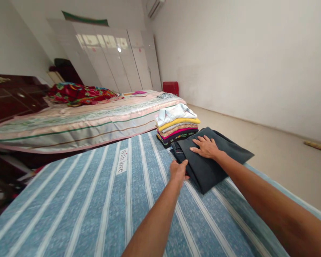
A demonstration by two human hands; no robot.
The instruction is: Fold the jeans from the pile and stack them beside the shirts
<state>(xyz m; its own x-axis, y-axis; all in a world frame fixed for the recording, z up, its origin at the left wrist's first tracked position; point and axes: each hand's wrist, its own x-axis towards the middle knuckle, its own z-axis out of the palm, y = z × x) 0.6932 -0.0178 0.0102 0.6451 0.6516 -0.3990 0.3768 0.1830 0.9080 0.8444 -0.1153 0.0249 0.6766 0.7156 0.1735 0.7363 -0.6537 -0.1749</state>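
Dark grey trousers (203,172) lie folded on the blue striped bed cover, with a labelled waistband part showing at their left end. My left hand (178,170) is closed on the left edge of the trousers, thumb on top and the other fingers partly hidden beneath. Flat on top of the cloth rests my right hand (205,147), its fingers spread and holding nothing. Just beyond the trousers stands a stack of folded clothes (178,125), with a pale garment on top and yellow, tan, pink and black layers below.
The striped cover (90,200) bears a "With love" patch (122,161). Behind it is another bed (96,123) with a red floral blanket (80,94). A red box-like object (171,88) stands near the wall. Bare floor (273,135) runs along the right side.
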